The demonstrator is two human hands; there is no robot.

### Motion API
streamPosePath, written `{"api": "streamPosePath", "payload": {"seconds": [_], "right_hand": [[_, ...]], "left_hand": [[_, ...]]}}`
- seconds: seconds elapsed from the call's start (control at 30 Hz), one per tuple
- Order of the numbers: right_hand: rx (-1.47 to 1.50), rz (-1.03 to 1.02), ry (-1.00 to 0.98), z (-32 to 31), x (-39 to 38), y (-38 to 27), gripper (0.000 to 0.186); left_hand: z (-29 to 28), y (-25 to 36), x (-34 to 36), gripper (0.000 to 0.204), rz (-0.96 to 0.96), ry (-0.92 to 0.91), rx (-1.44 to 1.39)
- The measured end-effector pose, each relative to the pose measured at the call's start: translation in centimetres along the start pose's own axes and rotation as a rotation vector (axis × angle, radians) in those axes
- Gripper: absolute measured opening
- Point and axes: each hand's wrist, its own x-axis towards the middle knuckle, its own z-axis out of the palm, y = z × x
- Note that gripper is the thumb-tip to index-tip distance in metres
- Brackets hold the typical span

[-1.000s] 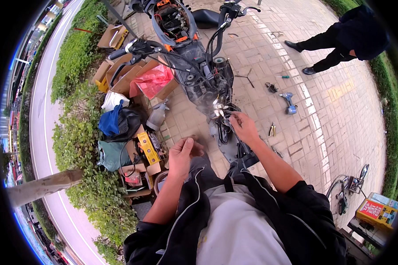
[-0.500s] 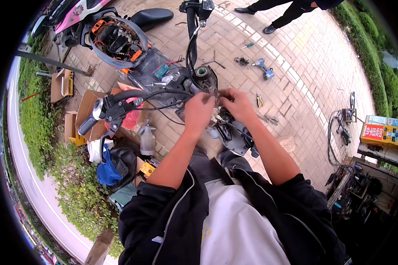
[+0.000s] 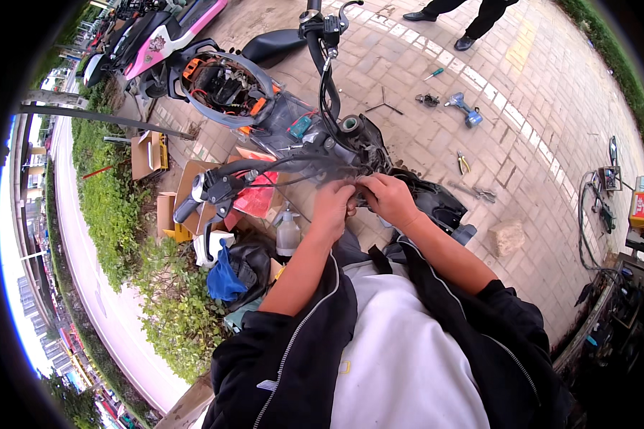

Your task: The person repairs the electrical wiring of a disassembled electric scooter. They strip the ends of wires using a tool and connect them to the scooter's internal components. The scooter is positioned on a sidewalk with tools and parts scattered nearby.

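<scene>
Both my hands are raised close together at the front of a partly stripped scooter (image 3: 283, 118), just on my side of its steering column (image 3: 350, 125). My left hand (image 3: 332, 206) is closed, thumb pressed against curled fingers. Beside it my right hand (image 3: 389, 201) is pinched too, its fingertips nearly meeting those of the left. What sits between the fingers is hidden and too small to name. The handlebar (image 3: 320, 68) spans behind them, with a brake lever (image 3: 207, 239) at its left end. Black front parts (image 3: 429, 204) lie just right of my right hand.
On the paving to the right are a blue cordless drill (image 3: 465, 111), pliers (image 3: 463, 163), a screwdriver (image 3: 434, 74) and a stone block (image 3: 506, 238). Left are cardboard boxes (image 3: 150, 155), a spray bottle (image 3: 288, 234) and a blue bag (image 3: 226, 275). A person's legs (image 3: 472, 25) stand ahead.
The whole view has shifted, so the scooter and tools sit farther right. My hands have drawn closer together, and the pale connectors seen between them before are now hidden.
</scene>
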Motion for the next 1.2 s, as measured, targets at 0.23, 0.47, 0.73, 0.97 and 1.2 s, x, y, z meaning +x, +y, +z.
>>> {"api": "streamPosePath", "payload": {"seconds": [0.23,0.47,0.73,0.97,1.2], "right_hand": [[0.349,0.491,0.059,2.1,0.4,-2.9,0.013],[0.079,0.48,0.09,3.3,0.6,-4.1,0.015],[0.004,0.606,0.234,4.1,1.6,-5.5,0.016],[0.288,0.815,0.164,3.0,1.7,-5.4,0.024],[0.35,0.703,0.068,2.8,0.3,-5.9,0.029]], "left_hand": [[-2.6,1.2,0.5,0.013,-0.027,-0.121,0.012],[-4.1,2.0,1.6,0.024,-0.032,-0.2,0.12],[-3.3,2.5,1.1,0.017,0.038,-0.178,0.232],[-2.6,1.6,0.2,0.021,0.161,-0.132,0.258],[-2.2,0.6,-0.3,0.025,0.253,-0.093,0.335]]}}
